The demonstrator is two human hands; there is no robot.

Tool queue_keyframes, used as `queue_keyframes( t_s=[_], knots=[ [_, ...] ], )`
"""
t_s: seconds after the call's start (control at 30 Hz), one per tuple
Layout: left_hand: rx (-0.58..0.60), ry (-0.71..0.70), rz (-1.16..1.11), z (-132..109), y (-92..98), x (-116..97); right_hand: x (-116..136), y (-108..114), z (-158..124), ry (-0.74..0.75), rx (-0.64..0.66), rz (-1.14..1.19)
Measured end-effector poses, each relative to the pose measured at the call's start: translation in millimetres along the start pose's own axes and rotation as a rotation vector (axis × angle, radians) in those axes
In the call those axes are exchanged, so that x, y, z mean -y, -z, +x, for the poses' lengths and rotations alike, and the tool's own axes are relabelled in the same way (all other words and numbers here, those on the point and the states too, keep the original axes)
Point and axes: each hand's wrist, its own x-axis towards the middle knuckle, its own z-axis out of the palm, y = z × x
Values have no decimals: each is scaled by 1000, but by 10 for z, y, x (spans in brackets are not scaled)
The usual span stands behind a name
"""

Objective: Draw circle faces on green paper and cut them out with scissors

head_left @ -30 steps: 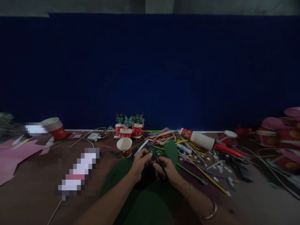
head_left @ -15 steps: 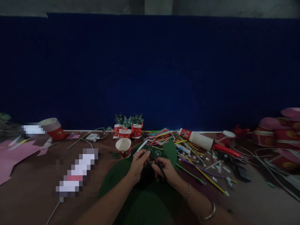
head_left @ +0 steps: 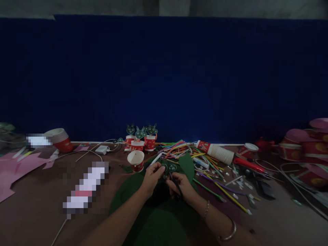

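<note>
My left hand [head_left: 153,179] pinches a dark green paper piece [head_left: 172,167] with light outlines drawn on it. Dark scissors [head_left: 177,184] are in my right hand [head_left: 182,186], their blades at the paper beside my left fingertips. Under both hands lies a larger dark green sheet [head_left: 123,196], with a leaf-shaped part [head_left: 187,164] sticking up at the right. A white and red paper cup [head_left: 135,161] stands just left of the hands. Behind it are several red cups [head_left: 137,146] topped with green animal faces [head_left: 140,132].
Coloured pipe cleaners [head_left: 179,147] and paper scraps spread behind and right. Stacked cups [head_left: 221,153] lie on their side near a red-handled tool [head_left: 248,164]. At left are a white adapter [head_left: 102,149], cables, a blurred-out strip, pink paper [head_left: 23,167] and upright stacked cups [head_left: 61,140].
The whole view has shifted slightly, so objects sit a little further right. Around the paper, the scissors and fingers have moved only slightly; both hands keep their holds.
</note>
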Motion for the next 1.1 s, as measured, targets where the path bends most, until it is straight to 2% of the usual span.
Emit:
queue_keyframes(
  t_s=[0.57, 0.77, 0.93, 1.1],
  knots=[
    [17, -37, 19, 35, 46, 17, 6, 2, 7, -23, 2, 38],
    [21, 71, -101, 13, -2, 51, -19, 9, 24, 19, -29, 4],
    [11, 62, -96, -6, -23, 98, -75, 3, 56, 33, -28, 18],
    [79, 15, -33, 3, 13, 81, -77, -2, 49, 14, -2, 35]
  ],
)
